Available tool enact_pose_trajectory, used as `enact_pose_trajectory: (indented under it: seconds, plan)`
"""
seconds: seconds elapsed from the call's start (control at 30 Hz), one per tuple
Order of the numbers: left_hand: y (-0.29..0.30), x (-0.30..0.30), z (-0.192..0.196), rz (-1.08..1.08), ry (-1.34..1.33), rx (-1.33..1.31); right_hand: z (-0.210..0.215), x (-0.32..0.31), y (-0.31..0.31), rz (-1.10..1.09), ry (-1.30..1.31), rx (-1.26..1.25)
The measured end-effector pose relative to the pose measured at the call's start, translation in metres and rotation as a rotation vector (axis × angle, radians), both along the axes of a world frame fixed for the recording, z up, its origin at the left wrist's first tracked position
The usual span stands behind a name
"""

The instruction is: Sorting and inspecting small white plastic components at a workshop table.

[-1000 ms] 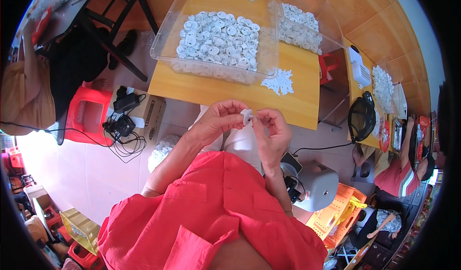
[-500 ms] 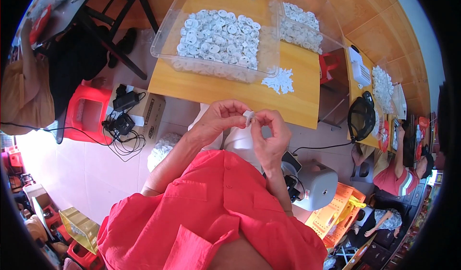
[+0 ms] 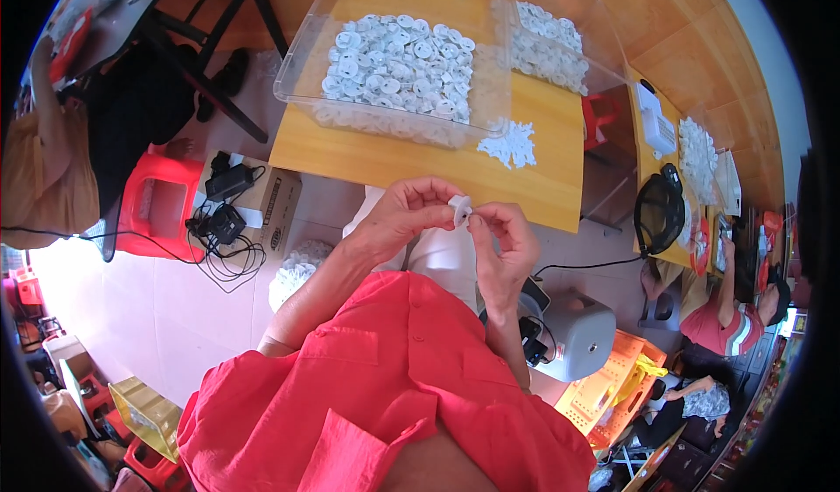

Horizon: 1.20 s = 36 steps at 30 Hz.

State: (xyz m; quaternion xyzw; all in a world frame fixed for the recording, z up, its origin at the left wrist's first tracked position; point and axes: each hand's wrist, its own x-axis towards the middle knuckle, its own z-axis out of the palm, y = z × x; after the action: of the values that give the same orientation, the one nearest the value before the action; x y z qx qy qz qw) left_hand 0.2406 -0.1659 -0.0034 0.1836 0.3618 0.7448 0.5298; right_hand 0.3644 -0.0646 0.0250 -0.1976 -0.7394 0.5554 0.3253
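Both hands pinch one small white disc (image 3: 460, 209): left hand (image 3: 404, 216) fingers curl narrowly around it, right hand (image 3: 507, 242) fingertips touch its edge, seemingly gripping it too.

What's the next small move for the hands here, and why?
Probably finish working the small white part and set it on the loose white pile on the yellow table. Both the left hand and right hand pinch it at chest height, with the clear bin of similar parts just ahead.
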Motion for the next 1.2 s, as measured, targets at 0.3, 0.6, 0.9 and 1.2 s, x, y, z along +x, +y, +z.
enact_pose_trajectory:
  seconds: [0.3, 0.6, 0.9, 1.2]
  plan:
    - [0.003, 0.003, 0.002, 0.015, 0.046, -0.018, -0.004, -0.003, 0.0, -0.022, -0.04, 0.133]
    - [0.001, 0.003, -0.002, 0.009, 0.035, 0.003, -0.004, -0.006, 0.0, 0.011, -0.064, 0.149]
    - [0.001, -0.002, -0.005, -0.048, -0.087, 0.021, -0.007, -0.006, 0.007, 0.126, 0.077, -0.412]
    - [0.007, 0.0, -0.019, -0.043, -0.209, 0.022, 0.002, -0.008, 0.012, 0.105, -0.116, 0.126]
